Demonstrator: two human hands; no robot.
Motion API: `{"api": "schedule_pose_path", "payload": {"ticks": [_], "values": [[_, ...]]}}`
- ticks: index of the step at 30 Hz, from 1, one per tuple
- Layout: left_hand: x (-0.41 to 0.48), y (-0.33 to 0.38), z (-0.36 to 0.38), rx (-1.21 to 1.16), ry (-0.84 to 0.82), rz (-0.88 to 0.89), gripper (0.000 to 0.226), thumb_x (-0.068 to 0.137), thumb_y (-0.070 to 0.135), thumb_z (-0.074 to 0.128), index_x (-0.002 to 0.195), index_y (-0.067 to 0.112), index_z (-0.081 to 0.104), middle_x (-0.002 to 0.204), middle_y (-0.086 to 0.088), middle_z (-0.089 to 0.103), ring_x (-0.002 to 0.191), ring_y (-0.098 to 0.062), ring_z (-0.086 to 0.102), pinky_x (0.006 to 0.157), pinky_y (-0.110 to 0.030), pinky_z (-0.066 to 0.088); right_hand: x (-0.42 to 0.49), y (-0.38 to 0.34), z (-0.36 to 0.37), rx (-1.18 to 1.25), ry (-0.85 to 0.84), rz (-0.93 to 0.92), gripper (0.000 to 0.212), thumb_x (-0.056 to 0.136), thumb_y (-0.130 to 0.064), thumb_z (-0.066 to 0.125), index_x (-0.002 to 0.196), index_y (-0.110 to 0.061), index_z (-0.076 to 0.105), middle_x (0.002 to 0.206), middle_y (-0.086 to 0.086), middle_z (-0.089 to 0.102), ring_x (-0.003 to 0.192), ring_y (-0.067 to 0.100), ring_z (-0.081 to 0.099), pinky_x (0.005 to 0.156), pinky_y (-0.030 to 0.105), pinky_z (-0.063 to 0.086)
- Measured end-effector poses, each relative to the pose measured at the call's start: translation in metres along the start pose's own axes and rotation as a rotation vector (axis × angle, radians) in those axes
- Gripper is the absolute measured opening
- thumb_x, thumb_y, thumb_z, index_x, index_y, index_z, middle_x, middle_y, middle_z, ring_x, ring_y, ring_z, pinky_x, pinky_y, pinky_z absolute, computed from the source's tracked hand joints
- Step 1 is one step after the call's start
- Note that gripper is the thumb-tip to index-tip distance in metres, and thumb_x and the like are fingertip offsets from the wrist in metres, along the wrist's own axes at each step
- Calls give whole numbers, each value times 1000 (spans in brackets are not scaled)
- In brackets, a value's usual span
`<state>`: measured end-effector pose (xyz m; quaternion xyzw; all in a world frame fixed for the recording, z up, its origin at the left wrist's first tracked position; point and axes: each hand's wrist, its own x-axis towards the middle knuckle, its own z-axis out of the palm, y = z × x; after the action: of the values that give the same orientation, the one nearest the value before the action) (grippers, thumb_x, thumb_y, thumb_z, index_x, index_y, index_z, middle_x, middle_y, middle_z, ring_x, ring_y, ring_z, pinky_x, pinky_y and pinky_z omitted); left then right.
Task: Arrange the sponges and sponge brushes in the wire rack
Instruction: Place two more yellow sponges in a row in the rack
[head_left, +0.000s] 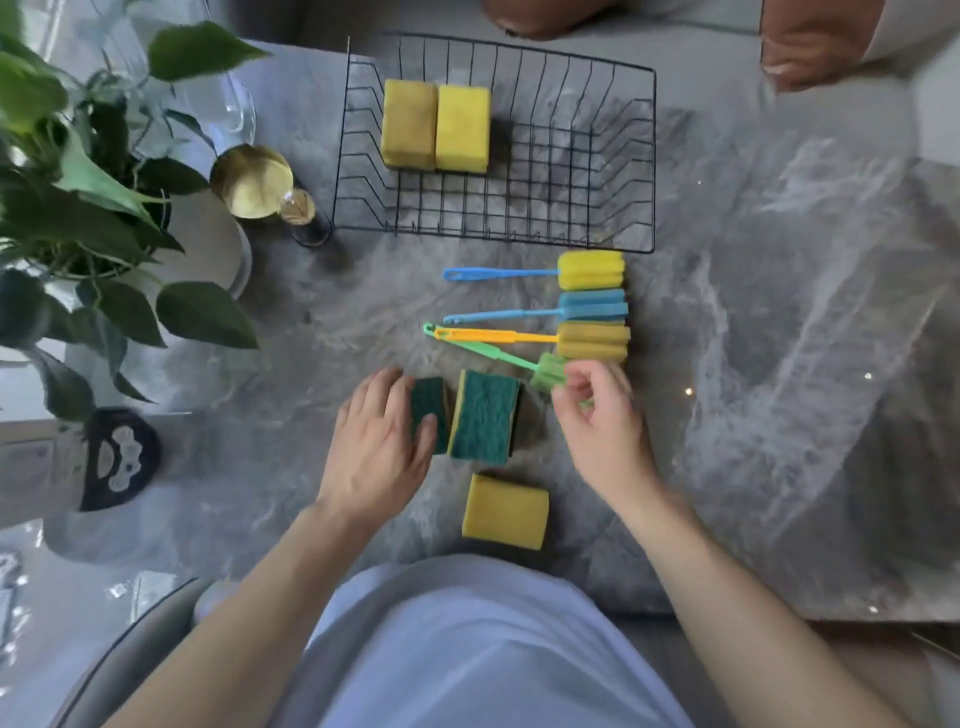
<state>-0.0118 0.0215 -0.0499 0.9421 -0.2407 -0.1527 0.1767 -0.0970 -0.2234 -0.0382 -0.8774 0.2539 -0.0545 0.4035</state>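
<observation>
A black wire rack (623, 156) stands at the back of the table with two yellow sponges (436, 127) side by side in its left part. In front of it lie several sponge brushes: yellow head with blue handle (589, 270), blue (592, 306), ochre with orange handle (592, 340), green (548, 371). My left hand (379, 447) grips a green-topped sponge (428, 410) standing on edge. A second green-topped sponge (485, 415) leans beside it. My right hand (602, 421) hovers by the green brush head, fingers curled, holding nothing I can see. A yellow sponge (506, 512) lies nearest me.
A leafy potted plant (88, 208) fills the left side. A gold round lamp (254, 182) with a bulb on a dark base (311, 228) stands just left of the rack. A dark patterned object (119, 457) lies at the left edge. The table's right half is bare marble (779, 312).
</observation>
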Motion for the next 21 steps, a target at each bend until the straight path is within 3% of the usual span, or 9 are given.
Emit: {"api": "schedule_pose_path", "payload": {"ticks": [4, 10, 15, 21], "values": [[-17, 15, 11, -41, -39, 1, 49, 98, 44, 43, 127, 6, 56, 124, -13, 58, 109, -37, 54, 90, -48, 48, -53, 24, 6, -102, -187, 7, 23, 89, -25, 68, 109, -16, 63, 100, -6, 55, 94, 11, 56, 82, 26, 46], [-13, 29, 20, -91, -100, -17, 55, 96, 58, 38, 114, 11, 60, 111, -11, 59, 103, -34, 51, 85, -48, 45, -85, 41, 25, -293, -505, -44, 54, 75, -51, 77, 117, -20, 60, 111, -5, 55, 105, 15, 48, 87, 30, 42], [-4, 32, 25, -181, -104, -14, 43, 96, 50, 55, 102, 7, 57, 99, -11, 59, 94, -34, 52, 86, -48, 43, -85, 48, 35, -365, -545, -11, 58, 74, -53, 78, 118, -20, 58, 113, -3, 53, 105, 19, 45, 87, 33, 40], [7, 40, 22, -427, -122, -175, 33, 89, 34, 71, 89, 8, 50, 88, -10, 59, 82, -29, 55, 70, -42, 45, -84, 54, 29, -259, -473, 188, 41, 76, -45, 78, 95, -23, 49, 98, -6, 44, 95, 16, 42, 74, 30, 30]]}}
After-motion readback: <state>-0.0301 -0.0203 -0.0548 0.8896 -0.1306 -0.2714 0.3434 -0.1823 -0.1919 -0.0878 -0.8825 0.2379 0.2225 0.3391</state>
